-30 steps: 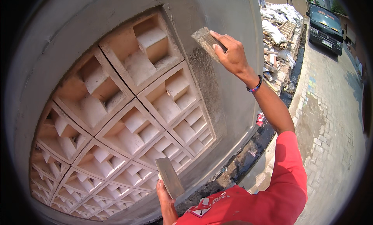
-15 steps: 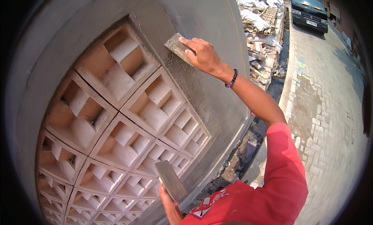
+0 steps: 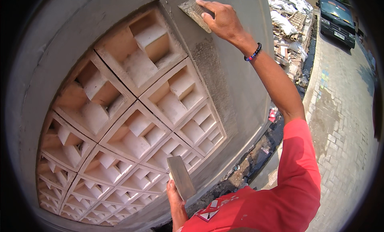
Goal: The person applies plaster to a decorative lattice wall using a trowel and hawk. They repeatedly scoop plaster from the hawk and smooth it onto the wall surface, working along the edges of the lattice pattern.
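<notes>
A grey plastered wall [image 3: 244,84] fills most of the view, and set into it is a large panel of pale ventilation blocks [image 3: 132,124], each a square frame with stepped hollows. To the right runs a paved lane [image 3: 344,120] with a dark green van [image 3: 337,16] parked at its far end and a heap of rubble and sacks [image 3: 290,20] just beside the wall. The person wears a red shirt [image 3: 280,200]. The right hand [image 3: 222,20], reaching high, grips a flat float [image 3: 195,14] and presses it against the wet plaster just above the top right corner of the blocks; a beaded bracelet [image 3: 253,52] sits on that wrist. Low down, the left hand [image 3: 175,194] clasps a grey rectangular hawk board [image 3: 181,176], tilted, in front of the lower blocks
</notes>
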### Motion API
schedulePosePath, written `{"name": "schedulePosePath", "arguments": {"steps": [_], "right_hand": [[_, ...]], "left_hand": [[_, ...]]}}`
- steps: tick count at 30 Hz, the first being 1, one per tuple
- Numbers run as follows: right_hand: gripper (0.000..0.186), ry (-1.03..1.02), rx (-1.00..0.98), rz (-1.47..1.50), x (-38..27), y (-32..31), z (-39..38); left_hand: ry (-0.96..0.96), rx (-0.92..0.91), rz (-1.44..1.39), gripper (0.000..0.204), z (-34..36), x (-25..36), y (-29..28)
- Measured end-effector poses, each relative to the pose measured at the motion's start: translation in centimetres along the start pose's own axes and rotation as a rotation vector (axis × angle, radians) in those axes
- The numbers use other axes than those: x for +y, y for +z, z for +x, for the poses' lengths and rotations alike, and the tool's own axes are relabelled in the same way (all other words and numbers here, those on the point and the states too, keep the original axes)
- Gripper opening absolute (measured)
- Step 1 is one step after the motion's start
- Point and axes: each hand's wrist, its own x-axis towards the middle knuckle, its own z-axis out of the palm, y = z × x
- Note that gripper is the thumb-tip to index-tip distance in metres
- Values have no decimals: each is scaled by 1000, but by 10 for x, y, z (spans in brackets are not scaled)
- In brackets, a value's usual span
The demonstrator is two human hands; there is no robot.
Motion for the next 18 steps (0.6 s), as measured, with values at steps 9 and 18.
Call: {"name": "schedulePosePath", "arguments": {"steps": [9,18], "right_hand": [[37,113,-122,131,-24,-17,-91],[29,155,-41,236,-89,-27,82]], "left_hand": [[-17,-10,-53,41,3,5,-16],[-28,20,-56,41,2,-5,-14]]}}
